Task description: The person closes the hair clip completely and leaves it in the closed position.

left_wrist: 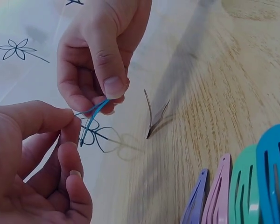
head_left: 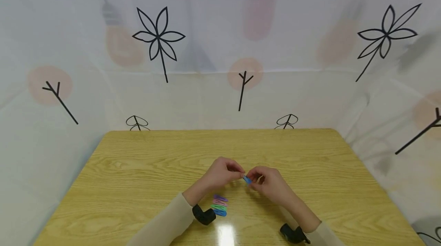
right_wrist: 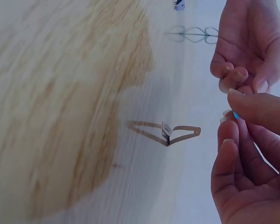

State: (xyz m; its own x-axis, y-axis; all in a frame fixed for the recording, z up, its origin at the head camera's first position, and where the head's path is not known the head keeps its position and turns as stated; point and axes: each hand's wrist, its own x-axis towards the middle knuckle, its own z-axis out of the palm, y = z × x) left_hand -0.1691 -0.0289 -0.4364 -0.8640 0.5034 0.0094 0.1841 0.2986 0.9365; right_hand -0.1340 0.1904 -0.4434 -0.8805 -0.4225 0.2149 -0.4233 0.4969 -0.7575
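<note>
A blue snap hair clip [head_left: 247,180] is held above the table between my two hands. In the left wrist view the hair clip [left_wrist: 99,109] looks sprung apart, its thin strips spread. My left hand [head_left: 222,172] pinches one end between thumb and finger; my right hand [head_left: 270,184] pinches the other. From the right wrist, fingers cover nearly all of the clip, with only a bit of blue showing. Near my left wrist lies a row of snap clips: purple [left_wrist: 196,198], pink [left_wrist: 218,193], green [left_wrist: 244,191] and blue [left_wrist: 274,172].
The wooden table [head_left: 138,162] extends around both hands. Behind it and at its sides hangs a white cloth [head_left: 203,96] printed with plant drawings. Each wrist wears a black camera mount, the left one [head_left: 204,215] close beside the row of clips.
</note>
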